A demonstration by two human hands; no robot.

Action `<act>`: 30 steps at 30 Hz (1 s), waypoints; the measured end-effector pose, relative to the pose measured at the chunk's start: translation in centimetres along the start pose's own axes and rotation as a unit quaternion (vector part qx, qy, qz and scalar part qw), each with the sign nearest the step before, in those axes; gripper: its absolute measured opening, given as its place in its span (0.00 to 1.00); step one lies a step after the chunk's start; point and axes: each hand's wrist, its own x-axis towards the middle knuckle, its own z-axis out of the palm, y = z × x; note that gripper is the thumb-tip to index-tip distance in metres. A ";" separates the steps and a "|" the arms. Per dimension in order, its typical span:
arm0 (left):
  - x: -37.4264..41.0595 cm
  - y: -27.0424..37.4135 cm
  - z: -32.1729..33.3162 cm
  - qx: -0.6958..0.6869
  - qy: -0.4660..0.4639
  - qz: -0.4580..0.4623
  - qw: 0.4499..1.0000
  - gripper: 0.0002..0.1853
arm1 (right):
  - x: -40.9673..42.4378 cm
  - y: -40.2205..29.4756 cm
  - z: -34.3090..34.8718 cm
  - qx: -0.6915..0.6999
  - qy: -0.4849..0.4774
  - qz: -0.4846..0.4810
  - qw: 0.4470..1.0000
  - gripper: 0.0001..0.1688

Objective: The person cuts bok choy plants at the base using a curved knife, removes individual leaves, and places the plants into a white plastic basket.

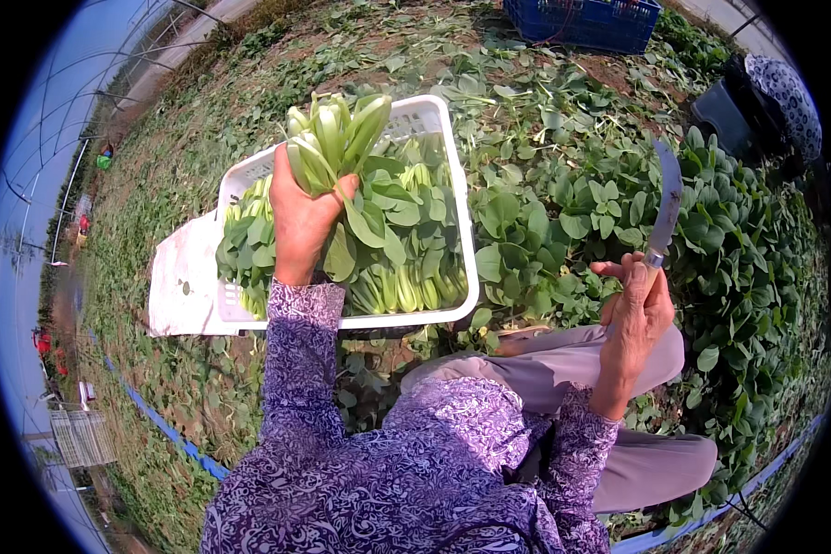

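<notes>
My left hand (303, 218) grips a bunch of leafy greens (332, 138) with pale stems pointing away from me and leaves hanging towards me. It is over a white plastic crate (462, 208), where more greens (408, 287) lie in rows, stems towards the walls. Part of the crate's contents is hidden by the hand and bunch. In my right hand (637, 311) is a harvesting knife (667, 201) with a curved blade and light handle. Its blade points up and away, above growing greens (595, 208) to the right of the crate.
A white sheet or sack (183, 277) lies left of the crate. A blue crate (582, 24) stands at the far side. Another person (782, 104) is at the far right near a grey bin (724, 114). Blue hoses (159, 419) run along the ground, and cut leaves litter the soil.
</notes>
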 end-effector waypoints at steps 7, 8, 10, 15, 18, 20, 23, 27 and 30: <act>5.5 -5.8 -0.9 0.638 -0.058 0.083 0.763 0.19 | -0.2 1.5 -4.7 0.000 0.073 0.034 0.997 0.18; 6.3 -7.3 -0.2 0.636 -0.069 0.039 0.768 0.20 | -0.4 1.4 -4.7 0.012 0.074 0.040 0.996 0.18; 7.6 -11.1 2.9 0.589 -0.123 -0.090 0.793 0.29 | -0.4 1.6 -5.1 0.024 0.070 0.043 0.996 0.18; 9.0 -18.2 5.8 0.190 -0.269 -0.266 0.906 0.56 | -0.8 1.9 -6.1 0.014 0.083 0.043 0.995 0.17; 7.5 -15.4 6.3 0.117 -0.330 -0.276 0.895 0.54 | -0.5 2.3 -7.3 0.004 0.102 0.058 0.993 0.17; 6.9 -15.7 6.3 0.165 -0.385 -0.197 0.887 0.48 | -0.4 2.2 -7.6 -0.011 0.109 0.068 0.992 0.17; 4.5 -15.4 7.1 0.423 -0.388 -0.043 0.818 0.42 | -0.3 2.7 -7.5 -0.013 0.138 0.035 0.990 0.17; 1.5 -17.2 9.9 0.580 -0.318 0.033 0.749 0.38 | -0.3 3.3 -8.2 -0.008 0.138 0.062 0.989 0.17; -1.0 -19.0 12.7 0.483 -0.258 -0.106 0.830 0.39 | -0.1 3.5 -8.6 0.006 0.141 0.056 0.988 0.16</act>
